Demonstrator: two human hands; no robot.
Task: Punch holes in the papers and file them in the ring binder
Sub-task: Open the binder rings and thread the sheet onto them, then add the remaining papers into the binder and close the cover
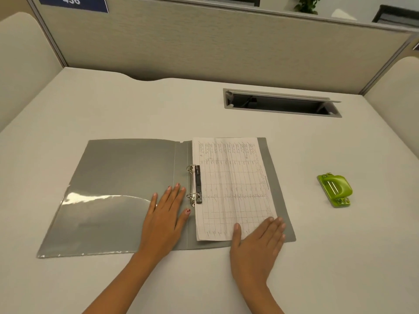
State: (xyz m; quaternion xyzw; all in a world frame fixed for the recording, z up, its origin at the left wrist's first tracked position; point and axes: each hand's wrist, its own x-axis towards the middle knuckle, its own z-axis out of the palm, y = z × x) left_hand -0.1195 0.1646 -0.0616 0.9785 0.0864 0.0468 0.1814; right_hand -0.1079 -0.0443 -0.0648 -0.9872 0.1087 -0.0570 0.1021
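Note:
A grey ring binder (118,177) lies open on the desk, its two metal rings (194,184) near the spine. A stack of printed papers (233,184) with a table grid rests on the binder's right half, beside the rings. My left hand (165,214) lies flat on the inside of the left cover, fingers spread, close to the rings. My right hand (258,243) lies flat over the near right corner of the papers and the binder's edge. A green hole punch (335,189) sits on the desk to the right, apart from both hands.
The white desk (317,257) is ringed by beige partition walls (204,41). An open cable slot (281,103) is set into the desktop behind the binder. A blue sign (72,3) hangs on the partition at the top left.

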